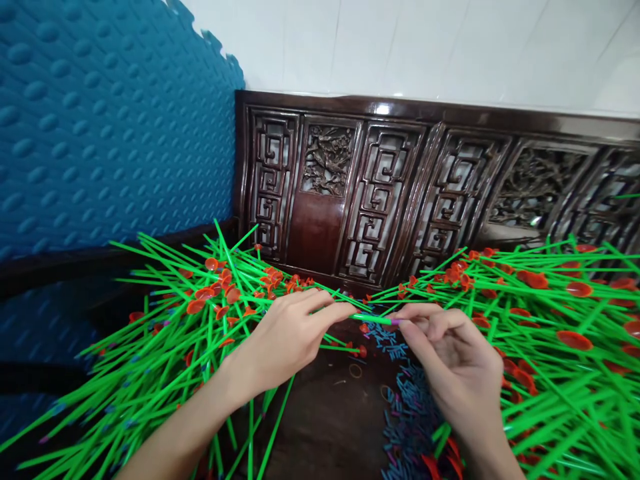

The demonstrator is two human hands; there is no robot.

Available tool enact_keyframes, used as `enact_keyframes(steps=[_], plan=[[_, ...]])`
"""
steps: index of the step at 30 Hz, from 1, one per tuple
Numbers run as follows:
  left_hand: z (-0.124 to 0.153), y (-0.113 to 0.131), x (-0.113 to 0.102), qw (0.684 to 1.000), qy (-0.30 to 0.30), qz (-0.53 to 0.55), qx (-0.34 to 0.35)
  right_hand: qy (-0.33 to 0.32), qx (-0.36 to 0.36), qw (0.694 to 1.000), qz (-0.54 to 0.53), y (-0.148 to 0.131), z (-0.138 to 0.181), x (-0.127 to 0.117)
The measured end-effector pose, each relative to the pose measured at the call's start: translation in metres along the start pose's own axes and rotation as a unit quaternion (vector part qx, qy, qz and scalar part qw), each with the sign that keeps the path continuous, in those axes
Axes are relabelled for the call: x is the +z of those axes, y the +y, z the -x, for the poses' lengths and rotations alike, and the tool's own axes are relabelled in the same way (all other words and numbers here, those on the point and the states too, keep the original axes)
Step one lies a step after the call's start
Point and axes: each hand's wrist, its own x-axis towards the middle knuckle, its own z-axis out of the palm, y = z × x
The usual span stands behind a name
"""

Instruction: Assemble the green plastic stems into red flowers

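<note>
My left hand (290, 333) pinches a thin green plastic stick (373, 319) near its end, fingers closed round it. My right hand (450, 353) meets it from the right, with thumb and forefinger pinched on a small purple cap (395, 322) at the stick's tip. A big heap of green sticks with orange-red discs (210, 300) lies to the left under my left forearm. A second such heap (560, 333) spreads to the right. Small blue and purple caps (410, 413) lie piled below my right hand.
The dark wooden surface (330, 413) shows between the heaps, with a rubber band (355, 371) on it. A carved dark wood panel (350, 193) stands behind, a blue foam mat (110, 120) at the left, and a white tiled wall (425, 47) above.
</note>
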Motion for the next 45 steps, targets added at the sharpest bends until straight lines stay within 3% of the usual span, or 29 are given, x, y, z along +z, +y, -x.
enact_keyframes(steps=[7,15,19,23,26,30,35,39,45], plan=[[0.001,0.0,0.001,0.989,-0.028,0.143,-0.009,-0.011,0.008,0.999,-0.039,0.006,0.001,-0.006],[-0.002,-0.007,-0.004,0.98,-0.037,0.197,-0.019,-0.055,0.011,0.998,-0.022,0.004,-0.001,-0.007],[0.0,-0.014,-0.008,0.988,-0.031,0.15,-0.011,-0.095,0.061,0.993,-0.041,0.001,-0.004,-0.008],[0.003,-0.009,-0.011,0.999,-0.013,-0.008,0.042,-0.132,0.153,0.978,-0.049,0.007,-0.004,-0.009],[0.003,0.001,-0.009,0.99,0.032,-0.087,0.103,-0.205,0.247,0.946,-0.053,0.022,-0.001,-0.007],[0.0,0.006,0.003,0.973,0.156,-0.075,0.153,-0.299,0.316,0.899,-0.061,0.042,0.007,-0.002],[-0.001,0.0,0.016,0.973,0.196,0.061,0.103,-0.358,0.321,0.877,0.003,0.054,0.015,0.006],[-0.003,0.004,0.018,0.965,0.191,0.172,0.046,-0.401,0.323,0.849,0.115,0.066,0.02,0.011],[-0.004,-0.003,0.025,0.981,0.137,0.125,-0.061,-0.418,0.335,0.825,0.179,0.092,0.03,0.015]])
